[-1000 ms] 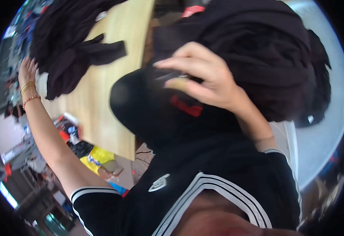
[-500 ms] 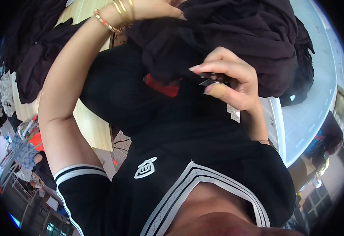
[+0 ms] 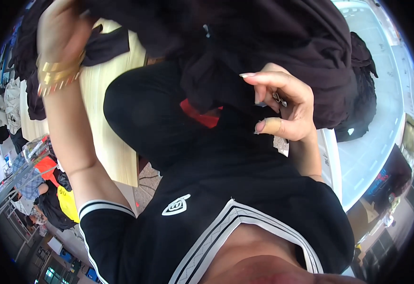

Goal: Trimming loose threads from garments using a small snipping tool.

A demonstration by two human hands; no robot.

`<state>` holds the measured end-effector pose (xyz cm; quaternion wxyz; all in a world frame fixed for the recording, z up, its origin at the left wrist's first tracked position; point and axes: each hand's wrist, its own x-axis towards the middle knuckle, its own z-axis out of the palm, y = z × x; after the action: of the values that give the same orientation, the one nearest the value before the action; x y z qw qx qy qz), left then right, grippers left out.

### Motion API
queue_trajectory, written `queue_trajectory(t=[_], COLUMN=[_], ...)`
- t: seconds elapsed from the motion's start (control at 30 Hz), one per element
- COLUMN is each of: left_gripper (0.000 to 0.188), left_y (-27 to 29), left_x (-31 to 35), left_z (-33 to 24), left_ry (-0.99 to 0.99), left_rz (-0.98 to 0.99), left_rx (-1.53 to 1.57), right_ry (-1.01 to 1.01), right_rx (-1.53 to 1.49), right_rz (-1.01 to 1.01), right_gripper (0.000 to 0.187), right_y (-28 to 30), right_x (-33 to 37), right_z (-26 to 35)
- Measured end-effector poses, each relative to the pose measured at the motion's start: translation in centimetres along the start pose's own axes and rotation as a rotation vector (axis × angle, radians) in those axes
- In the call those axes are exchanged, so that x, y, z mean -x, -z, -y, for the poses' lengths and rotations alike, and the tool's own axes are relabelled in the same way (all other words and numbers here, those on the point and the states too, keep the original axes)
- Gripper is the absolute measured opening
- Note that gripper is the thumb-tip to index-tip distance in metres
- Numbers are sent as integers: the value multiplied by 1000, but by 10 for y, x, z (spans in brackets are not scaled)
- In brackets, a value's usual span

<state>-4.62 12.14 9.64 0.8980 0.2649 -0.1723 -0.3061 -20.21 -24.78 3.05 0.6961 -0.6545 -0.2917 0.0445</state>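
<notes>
A large dark purple-black garment (image 3: pixel 283 33) lies bunched across my lap and the upper middle of the view. At the upper left, my left hand (image 3: pixel 65 33) is smeared by motion, its fingers closed on the garment's stretched-out edge. My right hand (image 3: pixel 287 104) is beside the near folds, thumb and index finger apart. Small thread snips (image 3: pixel 279 98) sit in its curled fingers, mostly hidden; a bit of metal shows. A bandage wraps the right thumb. A small pale bit (image 3: pixel 206 31) shows on the garment. Below its edge, a red patch (image 3: pixel 200 113) lies on my lap.
A pale wooden tabletop (image 3: pixel 114 156) is at my left, with more dark cloth (image 3: pixel 107 47) on it. On the right stands a large translucent bin (image 3: pixel 382 94), dark fabric hanging at its side. Far left are a person in checked clothing (image 3: pixel 24 182) and a yellow item (image 3: pixel 68 203).
My left hand has swung left, drawing the garment's edge with it. In my right hand, thumb and index finger have spread, and the snips have sunk deeper into the curled fingers.
</notes>
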Motion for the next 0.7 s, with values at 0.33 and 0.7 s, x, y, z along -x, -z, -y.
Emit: queue_trajectory(t=[0.33,0.7], left_gripper=[40,31], left_y=[-42,-33], left_x=[175,166], left_z=[-73,-47], left_ry=[-495,-790], left_rz=[-277,-1245], left_rx=[-531,-398], right_ry=[242,47], right_rx=[-58,285], right_rz=[-217,-297], right_gripper=[28,43], right_y=[1,-15], right_x=[-6,-22], right_z=[-8,-11])
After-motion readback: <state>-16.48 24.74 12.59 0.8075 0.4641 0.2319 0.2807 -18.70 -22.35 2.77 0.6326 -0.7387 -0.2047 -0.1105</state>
